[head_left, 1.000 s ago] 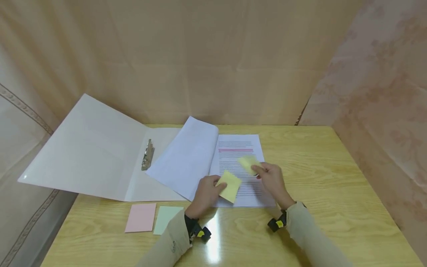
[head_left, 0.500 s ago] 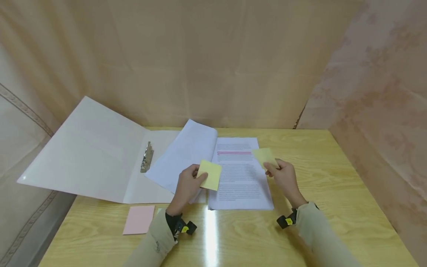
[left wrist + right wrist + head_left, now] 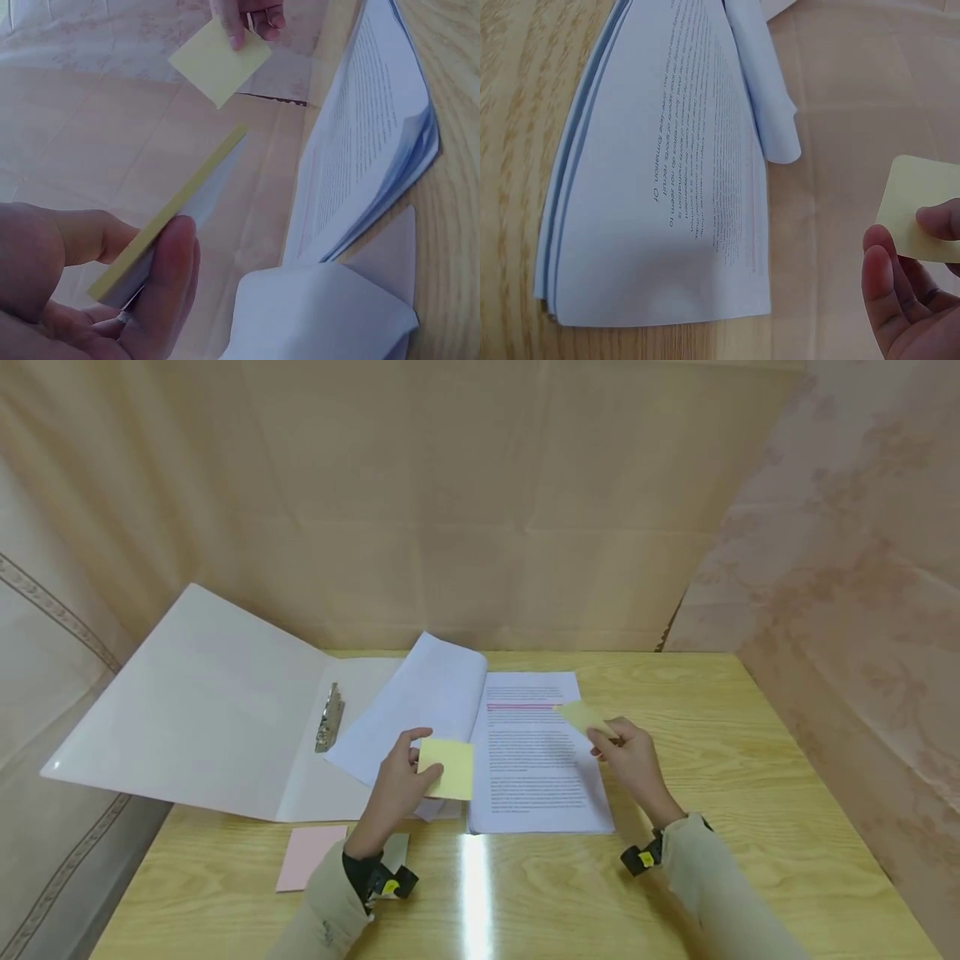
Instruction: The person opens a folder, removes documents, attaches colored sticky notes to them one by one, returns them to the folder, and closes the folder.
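My left hand [image 3: 397, 785] pinches a pad of yellow sticky notes [image 3: 448, 770] between thumb and fingers, over the folded-back pages. Seen edge-on in the left wrist view, the pad [image 3: 169, 217] has clear thickness. My right hand [image 3: 633, 760] pinches a single yellow sticky note [image 3: 583, 717] by its edge, above the right side of the printed document [image 3: 532, 777]. Near the top of that page runs a pink highlighted line [image 3: 523, 705]. The document's turned pages [image 3: 420, 702] curl over to the left, across the open folder.
An open white folder [image 3: 217, 710] with a metal clip [image 3: 330, 718] lies at the left, its cover raised. A pink sticky pad [image 3: 309, 856] and a partly covered green one [image 3: 396, 850] lie in front of it on the wooden table [image 3: 750, 810]. Curtains hang behind.
My left hand has moved left with the yellow pad, away from the printed page. My right hand has shifted slightly right with the single note, away from the pad.
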`<act>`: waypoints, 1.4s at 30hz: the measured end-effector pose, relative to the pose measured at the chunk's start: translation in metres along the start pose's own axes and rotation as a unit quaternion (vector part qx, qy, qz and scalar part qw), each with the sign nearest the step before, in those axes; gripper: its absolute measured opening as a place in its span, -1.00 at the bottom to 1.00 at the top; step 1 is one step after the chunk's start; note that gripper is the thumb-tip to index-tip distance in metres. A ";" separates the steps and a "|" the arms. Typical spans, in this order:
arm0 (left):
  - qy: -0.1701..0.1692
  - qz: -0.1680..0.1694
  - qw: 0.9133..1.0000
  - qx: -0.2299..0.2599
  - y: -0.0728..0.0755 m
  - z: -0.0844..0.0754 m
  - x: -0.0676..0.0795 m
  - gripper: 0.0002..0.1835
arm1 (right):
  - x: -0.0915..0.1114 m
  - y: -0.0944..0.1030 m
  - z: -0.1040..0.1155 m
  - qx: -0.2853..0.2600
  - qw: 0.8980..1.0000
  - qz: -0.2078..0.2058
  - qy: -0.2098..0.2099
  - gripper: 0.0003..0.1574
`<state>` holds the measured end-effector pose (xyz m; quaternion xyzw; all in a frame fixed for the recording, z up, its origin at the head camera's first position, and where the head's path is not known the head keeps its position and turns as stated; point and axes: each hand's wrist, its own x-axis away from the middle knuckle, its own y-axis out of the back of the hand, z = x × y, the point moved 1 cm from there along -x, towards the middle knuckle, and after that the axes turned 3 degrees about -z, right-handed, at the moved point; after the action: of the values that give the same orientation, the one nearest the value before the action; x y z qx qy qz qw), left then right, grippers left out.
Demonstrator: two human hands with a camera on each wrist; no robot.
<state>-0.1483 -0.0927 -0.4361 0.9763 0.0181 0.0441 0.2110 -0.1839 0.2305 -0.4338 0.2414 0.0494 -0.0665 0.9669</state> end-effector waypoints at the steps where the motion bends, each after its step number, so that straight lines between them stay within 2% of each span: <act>1: 0.003 0.002 1.000 -0.005 0.001 0.001 0.001 -0.40 | 0.000 0.000 0.000 0.003 1.000 0.003 0.003 -0.75; 9: 0.002 0.037 0.999 -0.035 0.009 0.009 0.014 -0.55 | -0.005 -0.003 -0.001 0.019 1.000 0.010 0.014 -0.70; 19: 0.012 0.089 0.993 -0.073 0.006 0.028 0.029 -0.66 | -0.007 -0.006 -0.005 0.030 0.999 0.005 0.018 -0.73; 23: 0.001 0.124 0.987 -0.104 0.005 0.036 0.034 -0.67 | -0.007 -0.007 -0.005 0.014 1.000 0.010 0.010 -0.73; 27: -0.021 0.149 0.976 -0.158 0.005 0.044 0.039 -0.68 | -0.006 -0.008 -0.004 0.007 1.000 0.019 0.000 -0.71; 32: -0.040 0.153 0.965 -0.209 0.003 0.050 0.041 -0.70 | -0.006 -0.009 -0.006 0.005 0.999 0.032 -0.017 -0.68; 39: -0.074 0.110 0.958 -0.254 0.004 0.046 0.049 -0.71 | -0.006 -0.010 -0.004 0.012 0.999 0.036 -0.019 -0.70; 42: -0.079 0.103 0.953 -0.273 0.006 0.044 0.051 -0.72 | -0.006 -0.011 -0.004 0.008 0.999 0.034 -0.009 -0.71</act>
<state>-0.0935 -0.1131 -0.4698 0.8783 -0.1122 -0.0083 0.4646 -0.1918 0.2236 -0.4419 0.2505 0.0314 -0.0362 0.9669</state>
